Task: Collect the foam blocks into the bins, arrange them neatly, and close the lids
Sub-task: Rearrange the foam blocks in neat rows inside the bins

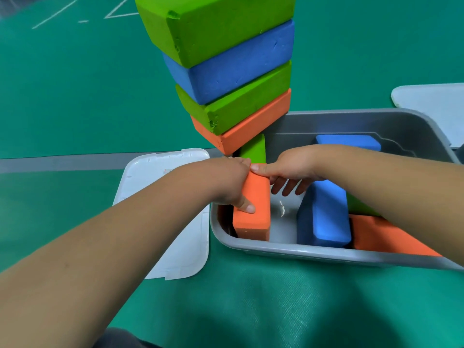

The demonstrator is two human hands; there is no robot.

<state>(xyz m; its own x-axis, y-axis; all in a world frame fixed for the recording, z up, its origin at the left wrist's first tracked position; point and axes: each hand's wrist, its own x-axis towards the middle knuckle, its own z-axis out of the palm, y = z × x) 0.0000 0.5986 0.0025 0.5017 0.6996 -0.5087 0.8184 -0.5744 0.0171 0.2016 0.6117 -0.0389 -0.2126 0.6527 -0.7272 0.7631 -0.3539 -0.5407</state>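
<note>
Green matting (75, 96) covers the floor all round the one grey bin (326, 252) I can see, which sits open so it can be filled. At the bin's far-left corner rises a stack (226, 71) of four foam blocks: green, blue, green, then orange at the bottom. I'd guess they are piled there to be close at hand. Whether the stack rests on the rim or on the upright green block (254, 149) under it I cannot tell. Two white lids lie off, left clear for packing: one lid (160, 212) flat against the bin's left side, a second lid (437, 104) beyond its far-right corner. Inside the bin I count six blocks: two orange, two blue, two green. That makes ten blocks in view. The near blue block (324, 217) stands mid-bin, the far blue block (349, 143) lies by the back wall, and the low orange block (386, 237) lies at the near right. A sliver of green (359, 204) shows under the right forearm. The held orange block (253, 217) stands on edge along the bin's left wall, likely to pack it tight. The left hand (226, 182) clamps it, thumb on its top face. The right hand (288, 164) steadies it, thumb pressed on the top and fingers spread apart down its right side.
</note>
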